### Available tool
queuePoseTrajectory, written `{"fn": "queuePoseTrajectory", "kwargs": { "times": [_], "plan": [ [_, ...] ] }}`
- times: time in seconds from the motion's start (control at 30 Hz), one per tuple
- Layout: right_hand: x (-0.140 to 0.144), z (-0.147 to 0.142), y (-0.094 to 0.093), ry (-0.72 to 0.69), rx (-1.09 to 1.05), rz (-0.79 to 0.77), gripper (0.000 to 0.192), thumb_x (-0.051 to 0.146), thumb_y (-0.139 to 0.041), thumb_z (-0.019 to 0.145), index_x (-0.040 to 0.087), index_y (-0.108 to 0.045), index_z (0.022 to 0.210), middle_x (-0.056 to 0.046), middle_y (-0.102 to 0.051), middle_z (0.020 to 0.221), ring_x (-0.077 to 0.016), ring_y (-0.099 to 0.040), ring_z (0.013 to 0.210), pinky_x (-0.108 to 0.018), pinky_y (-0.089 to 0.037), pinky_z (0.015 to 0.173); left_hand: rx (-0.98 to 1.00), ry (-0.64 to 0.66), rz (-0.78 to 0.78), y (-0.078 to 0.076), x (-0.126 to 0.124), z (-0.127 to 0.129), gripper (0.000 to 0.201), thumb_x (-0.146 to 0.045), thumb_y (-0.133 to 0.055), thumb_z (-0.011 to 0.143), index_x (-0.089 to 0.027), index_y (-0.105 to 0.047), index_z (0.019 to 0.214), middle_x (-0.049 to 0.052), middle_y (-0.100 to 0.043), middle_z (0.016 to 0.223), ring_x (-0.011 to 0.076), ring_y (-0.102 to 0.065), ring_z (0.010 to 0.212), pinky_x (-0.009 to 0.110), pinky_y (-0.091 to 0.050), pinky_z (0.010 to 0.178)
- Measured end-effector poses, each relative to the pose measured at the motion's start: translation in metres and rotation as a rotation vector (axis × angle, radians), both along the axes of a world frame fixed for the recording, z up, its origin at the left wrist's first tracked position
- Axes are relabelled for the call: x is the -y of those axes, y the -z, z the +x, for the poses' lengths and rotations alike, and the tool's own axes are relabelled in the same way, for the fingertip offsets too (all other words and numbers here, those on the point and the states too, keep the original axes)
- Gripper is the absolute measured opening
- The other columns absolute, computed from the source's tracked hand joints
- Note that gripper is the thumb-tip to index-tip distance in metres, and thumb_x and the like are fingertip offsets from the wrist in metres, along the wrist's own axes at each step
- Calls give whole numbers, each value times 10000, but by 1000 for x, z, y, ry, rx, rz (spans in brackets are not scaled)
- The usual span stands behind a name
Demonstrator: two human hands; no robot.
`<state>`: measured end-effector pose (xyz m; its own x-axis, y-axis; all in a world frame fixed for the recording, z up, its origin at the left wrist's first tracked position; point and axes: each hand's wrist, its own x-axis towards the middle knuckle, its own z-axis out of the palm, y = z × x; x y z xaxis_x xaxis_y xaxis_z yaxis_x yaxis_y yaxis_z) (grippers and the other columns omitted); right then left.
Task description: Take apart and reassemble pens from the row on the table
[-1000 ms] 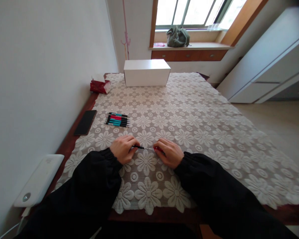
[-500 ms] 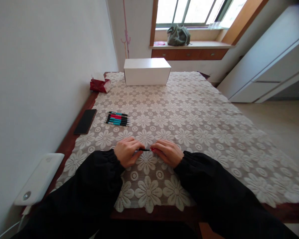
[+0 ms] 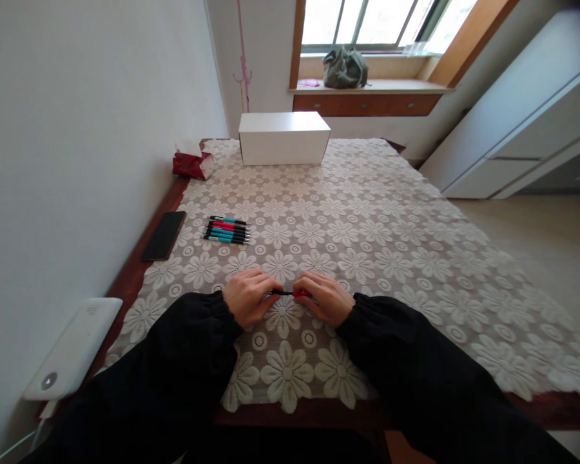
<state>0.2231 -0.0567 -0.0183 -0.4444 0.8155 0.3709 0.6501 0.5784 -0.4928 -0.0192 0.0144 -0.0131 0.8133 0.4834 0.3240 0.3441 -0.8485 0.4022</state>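
Note:
Both my hands meet over the lace tablecloth (image 3: 377, 245) near the table's front edge. My left hand (image 3: 249, 296) pinches the black end of a red and black pen (image 3: 294, 293), and my right hand (image 3: 325, 298) grips its red end. The pen lies level between the fingertips, just above the cloth. Further back and to the left, a row of several pens (image 3: 227, 231) in blue, red and black lies side by side on the cloth.
A black phone (image 3: 163, 235) lies on the bare wood at the left edge. A white device (image 3: 72, 348) sits at the near left corner. A white box (image 3: 284, 138) and a red tissue pack (image 3: 191, 164) stand at the far end, near the wall.
My hands have drawn closer together along the pen, so less of its shaft shows between them. The row of pens has not moved.

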Motion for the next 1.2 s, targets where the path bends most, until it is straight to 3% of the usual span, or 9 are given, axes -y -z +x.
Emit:
{"fn": "queuePoseTrajectory", "kwargs": {
  "times": [0.23,0.43,0.57,0.77,0.93,1.1,1.2],
  "plan": [
    [4,0,2,72,-2,-7,197,352,-462,1065,230,-615,1053,-44,-670,942,-151,-627,754,-265,-479,676,74,4,-26,0,1,1,168,-330,-574,992,-222,-701,1017,32,-762,920,187,-681,856,339,-525,812],
    [4,0,5,85,11,-22,133,328,-540,1013,229,-575,1095,-45,-675,951,-166,-649,779,-277,-508,718,63,-25,-53,2,1,0,162,-308,-590,972,-218,-709,1036,40,-750,898,187,-681,857,344,-537,838],
    [3,0,3,62,27,11,119,270,-476,1033,226,-583,1062,-45,-677,913,-175,-661,819,-279,-508,740,79,-16,-48,2,1,0,176,-328,-580,983,-220,-711,1031,36,-755,903,183,-680,851,338,-535,828],
    [6,2,3,126,98,-4,221,382,-507,1050,227,-622,1157,-42,-708,938,-168,-676,759,-273,-480,678,96,-21,-39,0,2,1,141,-300,-600,976,-219,-707,1022,28,-762,911,180,-683,838,330,-530,800],
    [6,2,5,114,107,-3,216,352,-456,1062,225,-623,1014,-35,-709,880,-166,-680,763,-271,-471,682,110,-11,-37,-1,3,0,131,-285,-600,974,-218,-706,1013,26,-764,917,179,-679,832,329,-522,790],
    [6,2,4,151,110,1,264,451,-505,1044,220,-614,1111,-40,-722,886,-170,-681,738,-272,-466,662,106,-18,-41,-5,3,1,118,-271,-613,971,-212,-703,1018,24,-768,937,177,-680,837,328,-519,798],
    [5,2,4,131,115,1,229,407,-478,1055,222,-610,1031,-32,-721,857,-161,-682,730,-260,-458,658,107,-9,-35,-6,4,1,117,-276,-613,974,-212,-706,1006,21,-768,920,172,-681,824,323,-520,795]
  ]
}}
